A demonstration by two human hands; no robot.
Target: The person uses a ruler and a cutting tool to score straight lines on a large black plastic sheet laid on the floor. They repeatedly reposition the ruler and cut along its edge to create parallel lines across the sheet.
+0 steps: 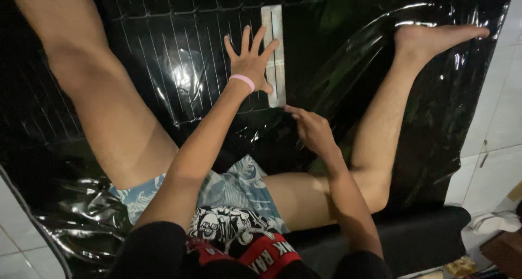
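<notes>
My left hand (251,59) lies flat with fingers spread on a shiny black plastic sheet (179,51) ruled with thin white lines; a pink band circles the wrist. Its thumb side touches a long pale ruler-like strip (276,56) lying lengthwise on the sheet. My right hand (311,129) rests just below the strip's near end, fingers curled toward the sheet; I cannot make out anything held in it. I sit on the sheet with both bare legs spread out over it.
The black sheet covers most of the floor and wrinkles at its edges. White floor tiles (497,127) show at the right and lower left. My right foot (435,37) lies far right. Small clutter (492,241) sits at the lower right corner.
</notes>
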